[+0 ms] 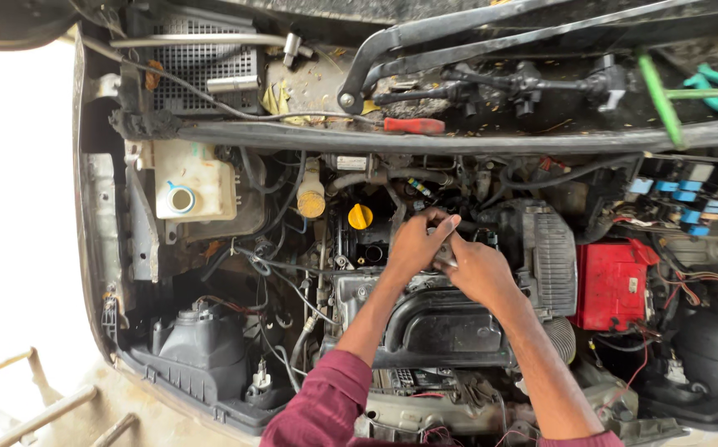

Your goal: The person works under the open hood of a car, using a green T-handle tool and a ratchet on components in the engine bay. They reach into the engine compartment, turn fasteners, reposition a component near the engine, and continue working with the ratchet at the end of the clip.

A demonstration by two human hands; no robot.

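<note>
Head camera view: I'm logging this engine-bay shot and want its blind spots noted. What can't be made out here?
- What the left hand and right hand grip: a small metal part, mostly covered by fingers, head view.
- Engine behind the hands: hidden by them.
- Left of the car: washed out by glare.
- Green-handled tool: its end is hidden behind the cowl edge.
- Red battery cover: markings too small.

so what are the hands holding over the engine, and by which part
Both hands, left hand and right hand, close together on a small metal part above the engine; the fingers hide what it is and where each grip sits.
</note>
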